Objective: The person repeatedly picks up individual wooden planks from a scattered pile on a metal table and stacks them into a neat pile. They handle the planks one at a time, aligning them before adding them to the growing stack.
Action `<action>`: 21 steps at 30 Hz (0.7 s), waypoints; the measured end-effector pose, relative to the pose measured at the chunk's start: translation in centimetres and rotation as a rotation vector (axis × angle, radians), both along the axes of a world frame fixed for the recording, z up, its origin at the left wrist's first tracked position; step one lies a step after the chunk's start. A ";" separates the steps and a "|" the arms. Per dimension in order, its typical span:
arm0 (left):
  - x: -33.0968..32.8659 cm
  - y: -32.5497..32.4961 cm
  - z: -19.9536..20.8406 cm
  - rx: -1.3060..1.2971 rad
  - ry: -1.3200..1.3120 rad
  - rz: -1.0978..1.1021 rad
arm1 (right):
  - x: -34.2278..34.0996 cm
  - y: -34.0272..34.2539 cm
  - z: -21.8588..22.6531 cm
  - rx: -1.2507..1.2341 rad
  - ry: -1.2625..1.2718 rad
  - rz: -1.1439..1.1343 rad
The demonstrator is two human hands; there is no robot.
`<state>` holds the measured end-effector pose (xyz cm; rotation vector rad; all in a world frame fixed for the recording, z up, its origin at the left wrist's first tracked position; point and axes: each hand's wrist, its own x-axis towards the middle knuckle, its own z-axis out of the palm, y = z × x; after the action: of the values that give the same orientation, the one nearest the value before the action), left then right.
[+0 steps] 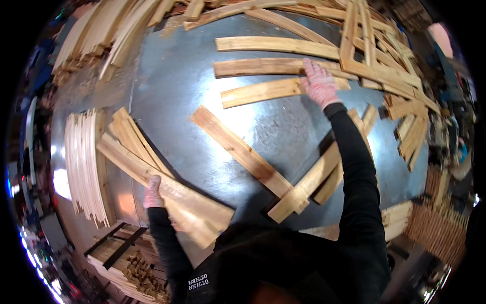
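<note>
My right hand (319,82), in a pink speckled glove, reaches far out and presses flat on the right end of a wooden slat (258,92) lying on the grey metal table (167,76). Two more slats (263,66) (276,45) lie parallel beyond it. My left hand (152,192), also gloved, grips the near edge of a small stack of long boards (167,187) at the table's left front. A single diagonal board (238,149) lies between the hands, its lower end meeting crossed boards (309,182) under my right forearm.
A tight bundle of thin slats (83,162) stands on edge at the left. Heaps of boards (385,66) crowd the table's far right, and more lie at the top left (101,30). Below the table's front left sits a rack of wood pieces (131,268).
</note>
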<state>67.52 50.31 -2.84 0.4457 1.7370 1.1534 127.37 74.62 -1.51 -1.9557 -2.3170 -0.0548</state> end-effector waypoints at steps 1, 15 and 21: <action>-1.3 -0.1 3.1 -0.077 0.074 -0.076 | 0.5 2.5 -0.3 0.038 0.008 0.086; -1.4 -6.9 -7.1 -0.359 1.607 -0.761 | -24.3 -3.8 12.5 0.264 0.621 1.112; 7.3 -2.3 3.4 -0.626 1.244 -0.366 | -29.2 5.9 19.4 0.359 0.383 1.234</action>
<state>74.80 48.02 0.60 1.1546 2.7266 -0.1008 98.12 80.56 17.93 -0.1667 -2.5361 0.0111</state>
